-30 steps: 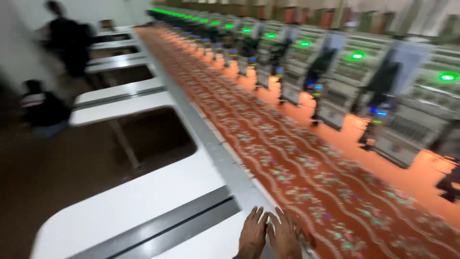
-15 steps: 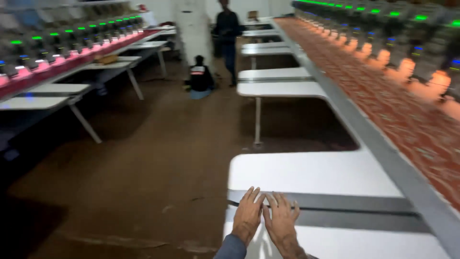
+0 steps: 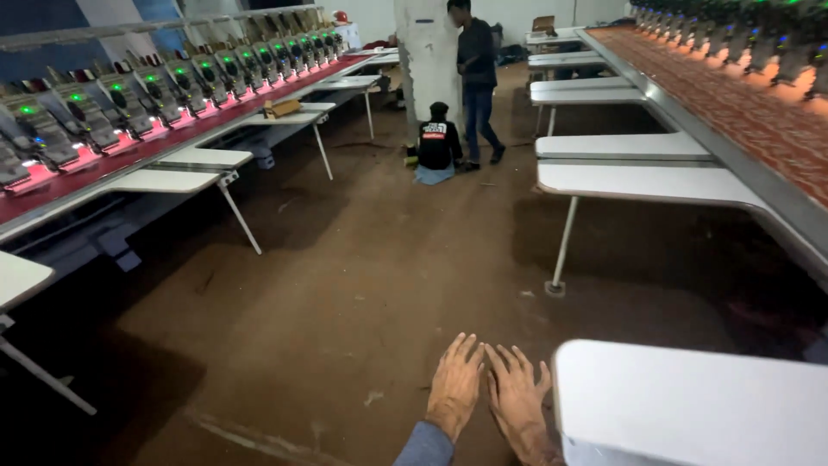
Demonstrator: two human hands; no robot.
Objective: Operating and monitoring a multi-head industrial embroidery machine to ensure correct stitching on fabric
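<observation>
My left hand (image 3: 454, 384) and my right hand (image 3: 517, 401) hang side by side at the bottom of the head view, fingers stretched out and apart, holding nothing. Below them lies the brown dirt floor (image 3: 345, 285). Just to the right of my right hand is the rounded corner of a white table (image 3: 681, 401). A blue-grey sleeve (image 3: 424, 445) covers my left forearm.
A long embroidery machine (image 3: 129, 103) with green lights and red cloth runs along the left. Another with patterned red fabric (image 3: 759, 112) runs along the right, fronted by white tables (image 3: 638, 177). A person stands (image 3: 476, 78) by a pillar (image 3: 427, 52); another sits (image 3: 438, 142) on the floor.
My view has swung left, from the patterned fabric to the aisle floor. My hands have left the white table and now hover over the floor beside it.
</observation>
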